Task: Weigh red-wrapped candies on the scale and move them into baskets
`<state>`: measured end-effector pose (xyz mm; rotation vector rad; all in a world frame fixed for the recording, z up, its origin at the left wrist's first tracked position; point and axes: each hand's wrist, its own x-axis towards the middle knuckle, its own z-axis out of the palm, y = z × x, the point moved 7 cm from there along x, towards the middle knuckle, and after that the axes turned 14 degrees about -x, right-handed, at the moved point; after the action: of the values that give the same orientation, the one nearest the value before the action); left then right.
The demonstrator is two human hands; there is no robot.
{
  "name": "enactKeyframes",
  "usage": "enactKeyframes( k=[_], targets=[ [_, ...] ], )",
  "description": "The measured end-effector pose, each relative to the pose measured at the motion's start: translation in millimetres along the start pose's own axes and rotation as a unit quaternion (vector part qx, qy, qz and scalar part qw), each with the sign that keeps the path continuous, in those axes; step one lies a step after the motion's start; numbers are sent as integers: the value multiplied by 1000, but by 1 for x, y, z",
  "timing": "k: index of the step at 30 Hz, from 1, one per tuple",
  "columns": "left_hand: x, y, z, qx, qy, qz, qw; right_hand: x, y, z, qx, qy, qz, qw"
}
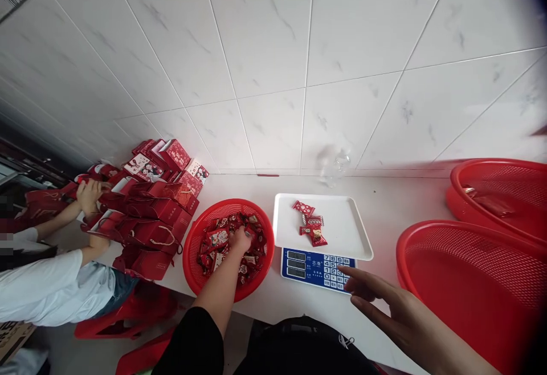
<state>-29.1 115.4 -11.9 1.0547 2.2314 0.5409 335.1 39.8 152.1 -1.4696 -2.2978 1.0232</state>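
Note:
My left hand (240,239) reaches down into a round red mesh basket (195,272) filled with red-wrapped candies (217,239). Its fingers point down among the wrappers and are mostly hidden, so what they hold cannot be made out. Over the keypad of a blue scale (316,267) hovers my right hand (380,298), holding nothing, its index finger stretched toward the keys and the thumb apart. Whether the fingertip touches a key is unclear. On the scale's white tray (342,221) lie several red candy packets (315,229).
Red gift boxes and bags (166,204) are stacked on the left, where a co-worker's hands (89,195) handle one. To the right stand two large red baskets (427,238). A clear plastic object (337,167) sits by the tiled wall. Red stools (128,312) are below the table.

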Motion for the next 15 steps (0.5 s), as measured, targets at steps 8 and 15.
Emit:
enactKeyframes(
  k=[8,15],
  targets=[
    [-10,3,-25,-141,-2,40,989,-6,15,2,-7,4,28,1000],
    [-32,65,-32,-406,-41,87,909,-3,1,-6,6,7,15,1000]
  ],
)
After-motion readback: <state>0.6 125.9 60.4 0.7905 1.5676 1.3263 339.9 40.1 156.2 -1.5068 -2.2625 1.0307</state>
